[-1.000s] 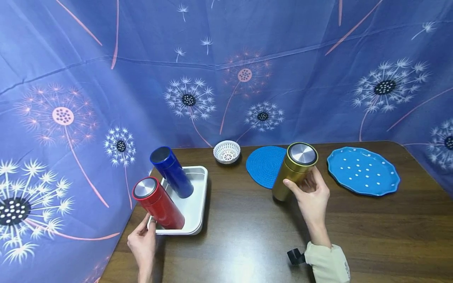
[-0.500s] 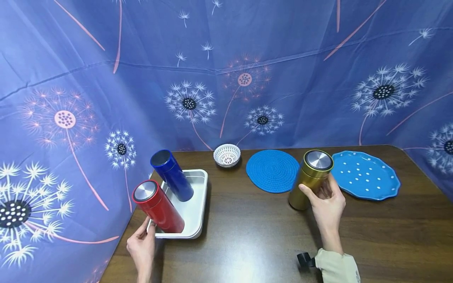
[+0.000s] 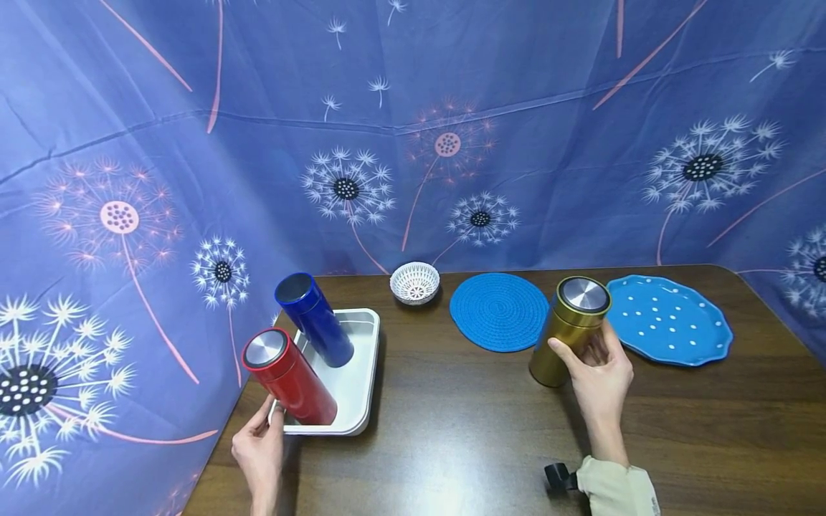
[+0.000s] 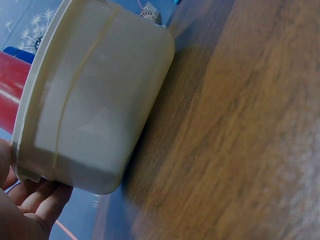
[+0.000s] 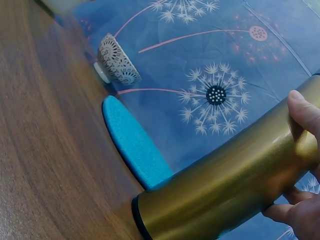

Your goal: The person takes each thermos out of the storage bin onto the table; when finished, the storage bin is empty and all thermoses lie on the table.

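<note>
My right hand [image 3: 590, 358] grips a gold flask [image 3: 568, 333] with a steel lid, held upright between the blue round mat [image 3: 497, 312] and the blue dotted plate [image 3: 671, 319]. Its base is at or just above the table. In the right wrist view my thumb [image 5: 305, 112] lies over the gold flask [image 5: 225, 185]. My left hand [image 3: 264, 426] holds the near-left corner of a metal tray [image 3: 358, 380]. A red flask [image 3: 287, 376] and a lidless blue flask [image 3: 312, 319] stand in the tray. In the left wrist view my fingers [image 4: 35, 197] curl under the tray [image 4: 100, 100].
A small white lattice basket [image 3: 415, 282] sits at the back of the wooden table [image 3: 452, 430], left of the mat. Blue dandelion-print cloth [image 3: 413, 143] hangs behind and on the left. The tray is at the table's left edge.
My right hand has carried the gold flask to the right and down, from in front of the mat to the gap between mat and plate. The left hand and tray have stayed put.
</note>
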The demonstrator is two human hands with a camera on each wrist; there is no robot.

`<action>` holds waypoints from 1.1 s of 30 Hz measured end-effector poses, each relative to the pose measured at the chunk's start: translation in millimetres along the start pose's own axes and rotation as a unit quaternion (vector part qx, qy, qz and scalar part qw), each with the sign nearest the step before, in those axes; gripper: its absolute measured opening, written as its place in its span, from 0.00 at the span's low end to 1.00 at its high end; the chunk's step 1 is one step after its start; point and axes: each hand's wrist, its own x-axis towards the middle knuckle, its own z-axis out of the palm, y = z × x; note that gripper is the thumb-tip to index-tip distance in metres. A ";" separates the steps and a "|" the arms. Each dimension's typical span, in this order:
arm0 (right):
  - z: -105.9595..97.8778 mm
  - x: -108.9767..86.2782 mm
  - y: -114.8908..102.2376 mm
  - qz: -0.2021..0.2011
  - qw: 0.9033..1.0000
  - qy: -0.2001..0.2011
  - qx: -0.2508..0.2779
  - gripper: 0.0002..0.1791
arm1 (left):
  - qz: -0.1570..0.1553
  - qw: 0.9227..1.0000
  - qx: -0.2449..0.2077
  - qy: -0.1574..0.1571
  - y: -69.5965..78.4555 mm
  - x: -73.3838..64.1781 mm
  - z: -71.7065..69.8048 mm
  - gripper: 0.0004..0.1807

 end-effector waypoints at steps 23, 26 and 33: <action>-0.4 -4.1 0.2 -0.020 0.997 -0.028 -0.066 0.47 | -0.009 1.000 -0.013 -0.005 -1.1 0.0 1.0 0.13; -2.6 -6.4 -0.1 -0.033 0.998 -0.016 -0.055 0.47 | -0.011 1.000 -0.013 -0.003 -0.7 0.1 1.1 0.13; -10.0 -16.9 1.2 -0.067 0.997 0.029 -0.030 0.40 | -0.011 1.000 -0.022 -0.002 -0.1 1.6 1.1 0.13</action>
